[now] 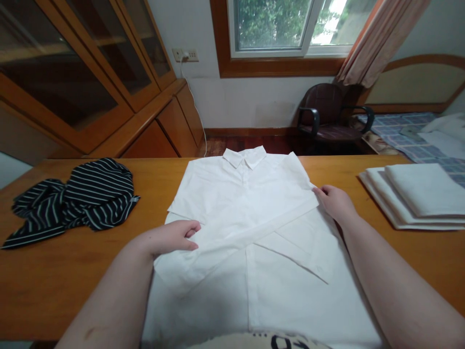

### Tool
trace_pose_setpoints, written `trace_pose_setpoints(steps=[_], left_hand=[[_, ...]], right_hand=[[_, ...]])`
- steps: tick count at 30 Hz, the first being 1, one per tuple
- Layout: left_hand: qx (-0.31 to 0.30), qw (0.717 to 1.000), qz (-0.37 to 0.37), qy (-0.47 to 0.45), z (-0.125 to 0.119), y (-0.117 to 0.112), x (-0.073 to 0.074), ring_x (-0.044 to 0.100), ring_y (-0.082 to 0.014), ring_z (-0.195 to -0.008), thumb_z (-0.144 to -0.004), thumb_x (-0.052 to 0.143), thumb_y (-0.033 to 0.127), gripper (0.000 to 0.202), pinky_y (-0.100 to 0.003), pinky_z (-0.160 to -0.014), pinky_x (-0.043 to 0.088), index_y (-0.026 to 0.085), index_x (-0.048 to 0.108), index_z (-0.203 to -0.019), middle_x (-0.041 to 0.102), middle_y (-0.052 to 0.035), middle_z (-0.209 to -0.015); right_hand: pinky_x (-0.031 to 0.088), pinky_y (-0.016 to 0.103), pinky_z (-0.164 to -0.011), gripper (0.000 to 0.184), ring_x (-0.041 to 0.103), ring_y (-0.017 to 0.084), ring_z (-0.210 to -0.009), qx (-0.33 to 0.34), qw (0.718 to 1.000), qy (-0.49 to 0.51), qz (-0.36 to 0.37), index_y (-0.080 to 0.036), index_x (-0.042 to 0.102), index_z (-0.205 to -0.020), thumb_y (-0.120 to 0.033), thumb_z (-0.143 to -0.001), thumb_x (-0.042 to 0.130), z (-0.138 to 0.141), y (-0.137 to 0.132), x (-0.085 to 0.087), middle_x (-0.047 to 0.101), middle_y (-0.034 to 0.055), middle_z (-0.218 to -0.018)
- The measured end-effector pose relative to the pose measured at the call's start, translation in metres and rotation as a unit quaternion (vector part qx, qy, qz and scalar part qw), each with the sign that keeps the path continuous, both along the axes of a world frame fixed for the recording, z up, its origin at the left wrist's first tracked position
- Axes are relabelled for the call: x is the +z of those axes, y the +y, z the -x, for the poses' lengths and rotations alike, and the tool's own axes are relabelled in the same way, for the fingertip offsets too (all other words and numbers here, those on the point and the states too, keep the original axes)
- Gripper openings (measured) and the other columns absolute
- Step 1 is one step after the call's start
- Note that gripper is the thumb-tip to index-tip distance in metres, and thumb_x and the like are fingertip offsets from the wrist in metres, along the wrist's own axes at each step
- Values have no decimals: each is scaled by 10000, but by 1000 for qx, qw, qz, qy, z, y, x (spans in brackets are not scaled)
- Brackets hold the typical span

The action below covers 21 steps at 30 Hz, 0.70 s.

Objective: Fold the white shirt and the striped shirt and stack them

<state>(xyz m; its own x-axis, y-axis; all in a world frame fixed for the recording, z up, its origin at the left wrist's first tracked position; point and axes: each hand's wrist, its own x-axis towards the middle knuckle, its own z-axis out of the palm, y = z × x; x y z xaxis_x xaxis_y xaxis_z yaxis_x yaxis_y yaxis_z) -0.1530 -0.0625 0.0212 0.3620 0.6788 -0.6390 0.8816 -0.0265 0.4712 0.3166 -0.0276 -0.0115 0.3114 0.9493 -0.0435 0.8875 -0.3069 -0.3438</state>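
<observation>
A white long-sleeved shirt (232, 194) lies spread on the wooden table, its collar toward the far edge. Both sleeves are folded inward and cross over the front, one lying on top of the other. My right hand (336, 202) pinches the shirt at the outer bend of the upper sleeve, on the right side. On the left, my left hand (176, 236) rests over the sleeves, thumb and curled fingers apart with nothing visible between them. The shirt's lower part reaches toward my body, where its hem is out of view.
A black-and-white striped cloth (98, 194) lies bunched on the table's (39, 286) left side. Folded white cloths (423, 191) are stacked at the right. Beyond the table stand a wooden cabinet (145, 121), an office chair (327, 114) and a bed (395, 128).
</observation>
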Motion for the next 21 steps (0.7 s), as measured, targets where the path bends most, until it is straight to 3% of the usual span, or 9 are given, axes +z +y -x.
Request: trace_pose_setpoints(steps=[3,6,8,10,13,17,21], left_hand=[[29,998,-31,34,-4,-4,1,513,-170,-685,-619,607,343,331,-253,-583,337,214,529,-914,537,13,-767],[57,980,-177,74,-19,-15,10,540,-195,-775,-656,599,293,273,-281,-660,357,224,524,-910,585,-23,-879],[29,966,-248,68,-35,-27,18,541,-212,-832,-706,590,316,168,-300,-708,355,227,520,-829,596,-36,-897],[-39,973,-223,40,-50,-39,23,541,-214,-820,-719,613,376,180,-307,-701,351,232,513,-761,601,-29,-861],[-114,980,-162,20,-65,-52,21,545,-226,-834,-679,661,386,220,-320,-709,356,240,543,-795,619,-30,-896],[-137,976,-162,42,-69,-54,16,558,-212,-819,-742,515,217,83,-313,-685,359,230,559,-811,638,-36,-880],[-157,978,-127,52,-67,-53,23,548,-165,-697,-723,472,176,107,-272,-576,332,227,562,-750,637,2,-779]], right_hand=[[319,285,-547,382,538,202,-652,-10,1000,-1,8,-209,632,-743,-521,-841,435,2,0,0,641,65,-699],[331,280,-555,334,540,192,-660,-29,999,13,-21,-208,625,-772,-514,-808,495,4,-2,3,642,56,-732],[343,278,-572,307,544,189,-683,-33,997,14,-71,-202,628,-818,-488,-800,517,6,-4,4,643,56,-765],[355,280,-595,292,544,187,-696,-10,993,7,-116,-195,634,-849,-457,-814,510,9,-7,5,639,59,-773],[378,281,-626,264,542,180,-690,75,987,9,-138,-193,638,-865,-413,-838,495,13,-8,3,635,55,-768],[422,303,-711,229,570,200,-788,179,973,10,-144,-194,636,-864,-392,-837,526,15,-5,-5,654,58,-830],[444,343,-765,217,578,227,-863,204,970,-5,-131,-193,649,-902,-367,-833,539,13,-1,-11,658,70,-878]])
